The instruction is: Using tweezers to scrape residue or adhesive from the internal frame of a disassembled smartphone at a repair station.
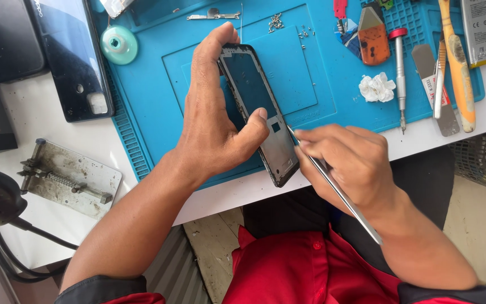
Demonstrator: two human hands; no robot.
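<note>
— Head camera: what is the left hand [212, 126] doing?
— It is gripping a phone frame [260, 110] by its edges, tilted over the blue mat [316, 73].
— And the right hand [350, 160]?
— It is pinching a thin metal tool [338, 194], its tip touching the frame's right edge.

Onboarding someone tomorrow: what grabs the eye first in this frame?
Dead centre, the left hand grips a stripped phone frame tilted over the blue work mat, while the right hand holds a thin metal tool against the frame's right edge. Next comes the clutter at upper right: a screwdriver, a yellow-handled brush and a crumpled white wad.
</note>
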